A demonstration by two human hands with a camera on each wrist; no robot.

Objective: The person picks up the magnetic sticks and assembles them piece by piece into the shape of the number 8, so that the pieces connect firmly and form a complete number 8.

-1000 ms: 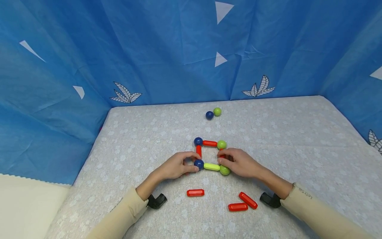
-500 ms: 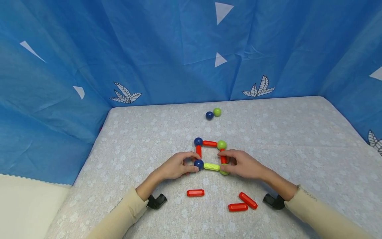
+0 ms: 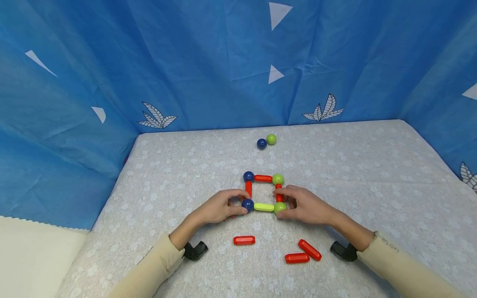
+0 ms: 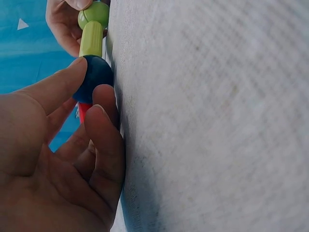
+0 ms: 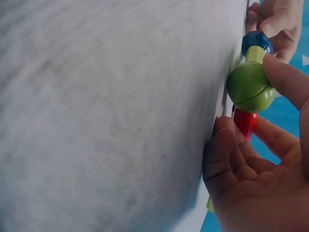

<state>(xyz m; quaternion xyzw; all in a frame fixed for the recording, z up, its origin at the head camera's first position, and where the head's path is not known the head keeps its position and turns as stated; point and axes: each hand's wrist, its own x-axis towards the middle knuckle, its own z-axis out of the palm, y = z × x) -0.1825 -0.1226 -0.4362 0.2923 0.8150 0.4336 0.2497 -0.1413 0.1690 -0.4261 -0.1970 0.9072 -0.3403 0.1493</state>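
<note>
A four-sided frame of rods and balls lies on the cloth in the head view. Blue balls mark its left corners, green balls its right ones. Red rods (image 3: 263, 179) form three sides; a yellow-green rod (image 3: 263, 207) forms the near side. My left hand (image 3: 222, 206) holds the near blue ball (image 4: 96, 79) between thumb and fingers. My right hand (image 3: 306, 205) has its thumb against the near green ball (image 5: 251, 87), with the index finger by the right-hand red rod (image 5: 245, 123). Fingers hide part of both near corners.
A loose blue ball (image 3: 261, 144) and a loose green ball (image 3: 271, 139) sit together beyond the frame. Nearer me lie a single red rod (image 3: 244, 240) and two more red rods (image 3: 309, 250) close together. A blue curtain (image 3: 223, 62) stands behind the table.
My right thumb has shifted from above the near green ball to its near side. That corner has moved slightly away from me, and the far side shifted slightly right. My left hand stays put.
</note>
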